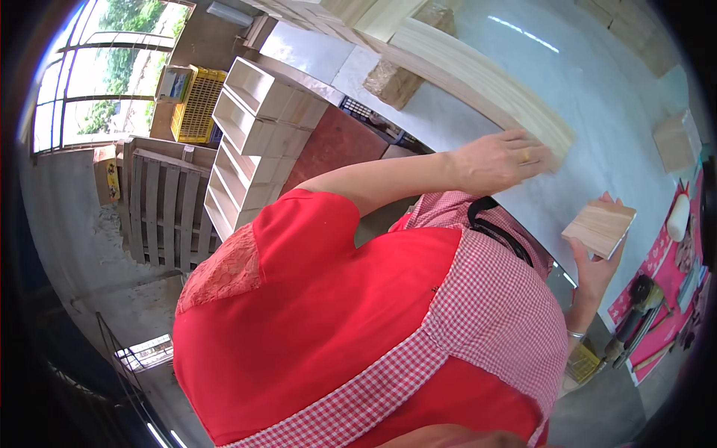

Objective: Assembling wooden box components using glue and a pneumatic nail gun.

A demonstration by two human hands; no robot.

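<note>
My left hand (504, 160), with a ring on one finger, lies over the end of a long pale wooden board (478, 75) on the light table. Its fingers are stretched out and slightly blurred. To the right, my right hand (592, 270) grips a small rectangular wooden board (600, 228) from below, thumb at the near edge and fingertips showing past the far edge. The long board rests across a brown wrapped block (393, 84).
Open-fronted wooden boxes (258, 123) stand stacked at the left, near a yellow crate (199, 104) and a slatted pallet (166, 205). On the table's right lie another block (676, 142), a white roll (678, 217) and a power tool (644, 293) on pink patterned cloth.
</note>
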